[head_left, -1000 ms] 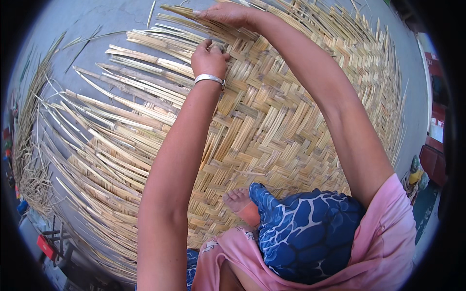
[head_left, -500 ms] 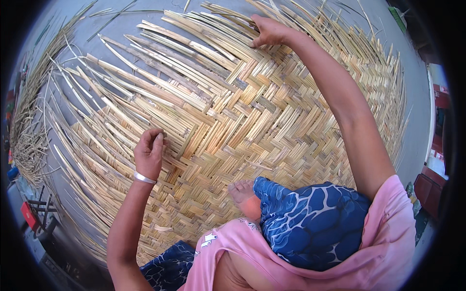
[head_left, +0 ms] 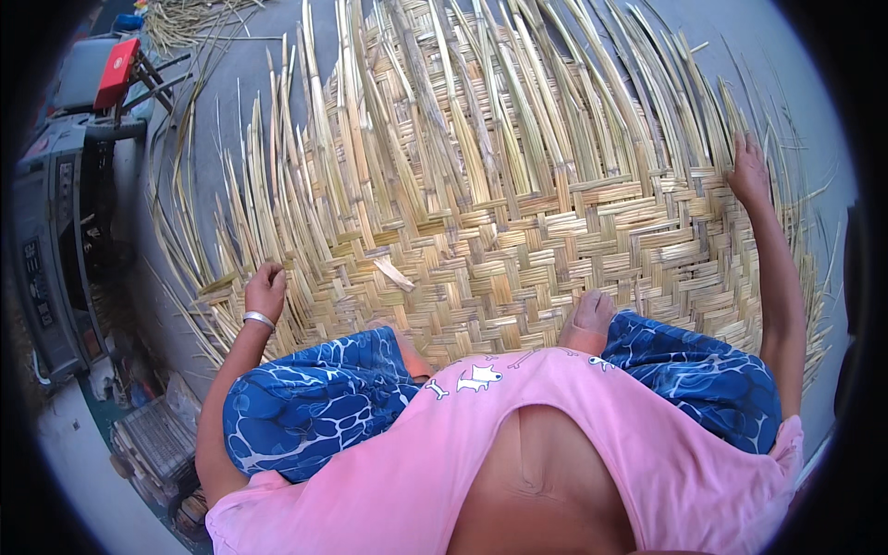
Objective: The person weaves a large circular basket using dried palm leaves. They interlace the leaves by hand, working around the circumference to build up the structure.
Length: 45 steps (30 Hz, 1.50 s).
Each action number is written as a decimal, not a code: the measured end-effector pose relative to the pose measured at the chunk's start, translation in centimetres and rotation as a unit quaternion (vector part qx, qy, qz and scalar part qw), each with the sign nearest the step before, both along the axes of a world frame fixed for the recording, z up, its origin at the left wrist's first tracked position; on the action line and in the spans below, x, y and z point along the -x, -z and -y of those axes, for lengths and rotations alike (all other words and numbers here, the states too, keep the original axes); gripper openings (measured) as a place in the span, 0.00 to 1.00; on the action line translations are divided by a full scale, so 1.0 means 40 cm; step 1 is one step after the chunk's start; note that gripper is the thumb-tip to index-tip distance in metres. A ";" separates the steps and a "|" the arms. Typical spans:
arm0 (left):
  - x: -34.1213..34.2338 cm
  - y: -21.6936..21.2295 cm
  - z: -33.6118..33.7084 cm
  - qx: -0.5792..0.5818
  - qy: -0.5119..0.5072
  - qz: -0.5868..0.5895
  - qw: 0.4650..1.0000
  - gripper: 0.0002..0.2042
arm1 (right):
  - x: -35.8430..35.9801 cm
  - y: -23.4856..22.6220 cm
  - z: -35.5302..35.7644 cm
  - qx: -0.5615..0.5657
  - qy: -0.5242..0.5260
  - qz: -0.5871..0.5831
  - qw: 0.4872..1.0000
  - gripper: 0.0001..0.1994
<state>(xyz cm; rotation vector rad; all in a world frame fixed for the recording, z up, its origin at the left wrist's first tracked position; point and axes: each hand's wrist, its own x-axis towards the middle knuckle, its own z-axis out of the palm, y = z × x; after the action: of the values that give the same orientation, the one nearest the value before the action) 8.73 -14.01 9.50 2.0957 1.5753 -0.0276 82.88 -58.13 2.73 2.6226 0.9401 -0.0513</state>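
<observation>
Crouches on a wide woven mat [head_left: 592, 250] of pale straw colour, spread over the grey floor [head_left: 215, 139] in front of 2 bent knees. Has left hand [head_left: 265, 291] closed in a loose fist at the mat's left side, with the back of it upward. Cannot tell, with so little of the fingers in sight, whether gripping a strip there. Wears a silver bangle [head_left: 258, 320] on the same wrist. Has right hand [head_left: 747, 171] open at the mat's right side, with fingers nearly straight, pointing away from the body and lying along the border strips.

Between the 2 hands, a tight zigzag weave nearest the body and, beyond it, long loose strips [head_left: 472, 120] fanning outward. On the weave, nearer the left hand, a small pale flake [head_left: 394, 274]. Rests left foot [head_left: 409, 350] and right foot [head_left: 590, 321] on the near part of the mat. Wears blue trousers [head_left: 324, 398] with white wavy lines and a pink top [head_left: 370, 462]. Off to the left, a grey box-shaped unit [head_left: 55, 259], with a red object [head_left: 117, 74] on dark legs farther away and a heap of straw [head_left: 190, 23] at the top edge of view
</observation>
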 end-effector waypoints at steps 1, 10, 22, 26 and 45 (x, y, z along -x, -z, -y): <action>0.086 0.018 0.032 -0.014 -0.004 -0.032 0.999 0.08 | 0.025 -0.021 -0.026 0.001 -0.010 -0.019 1.000 0.38; 0.500 0.116 0.374 -0.026 -0.311 -0.184 0.932 0.13 | 0.392 -0.230 -0.484 0.036 -0.351 -0.179 0.918 0.30; 0.495 0.139 0.466 -0.022 -0.412 -0.130 0.901 0.19 | 0.819 -0.352 -0.711 0.162 -0.522 -0.293 0.784 0.23; 0.503 0.172 0.449 0.003 -0.383 -0.194 0.903 0.21 | 0.846 -0.277 -0.662 0.210 -0.512 -0.302 0.777 0.23; 0.538 -0.249 0.027 0.016 -0.495 0.437 0.751 0.10 | 0.780 -0.189 -0.555 0.213 -0.475 -0.362 0.773 0.21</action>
<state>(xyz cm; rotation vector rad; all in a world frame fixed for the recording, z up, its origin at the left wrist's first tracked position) -12.81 -15.10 19.45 0.7193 1.7348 1.1014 51.67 -35.95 10.30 1.4217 2.0910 -0.9299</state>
